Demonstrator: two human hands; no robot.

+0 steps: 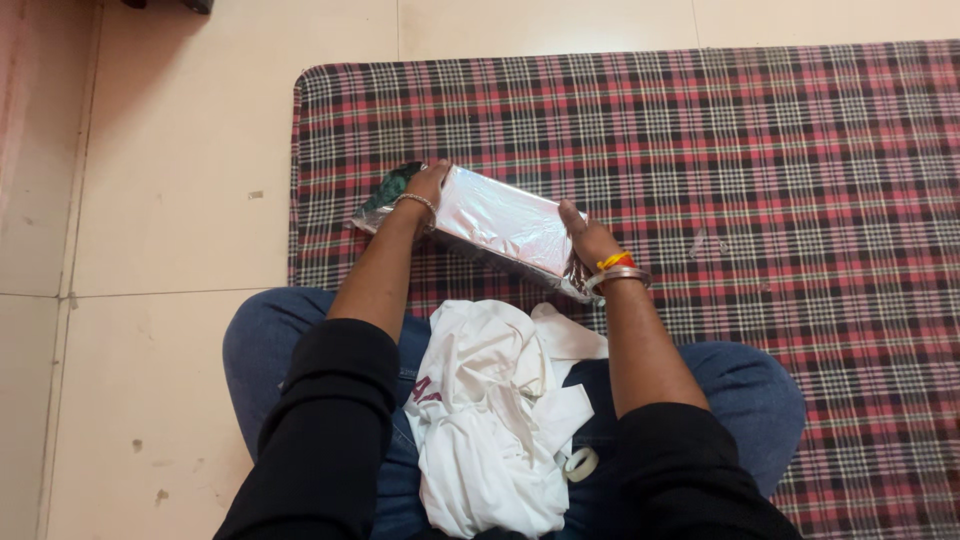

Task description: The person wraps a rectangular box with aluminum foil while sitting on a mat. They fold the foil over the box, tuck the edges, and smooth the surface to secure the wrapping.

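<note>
Item 1. Fingers of the left hand (428,185): curled over the far-left end of a long rectangular box wrapped in shiny silver paper (495,222), closed on that end; a thin metal bangle (417,203) is worn at the wrist.

Item 2. Fingers of the right hand (588,238): pressed against the near-right end of the same box, thumb laid on the top face, closed on it; a silver bangle and an orange-red band (618,270) are seen at the wrist.

Item 3. The silver-wrapped box: held between both hands, lying aslant on a red, black and white checked cloth mat (780,180), just beyond the knees. At the left end a dark green patch (392,186) is left uncovered by the paper.

Item 4. Step in hand, as judged: the wrap is being held taut and the ends closed. The next move would call for the loose paper at the left end to be folded flat and fixed.

Item 5. Lap: a crumpled white cloth (490,420) is piled on blue jeans (260,340); a small ring of clear tape (582,463) is lodged beside it.

Item 6. Surround: cream floor tiles (170,200), on which the mat is spread.
</note>
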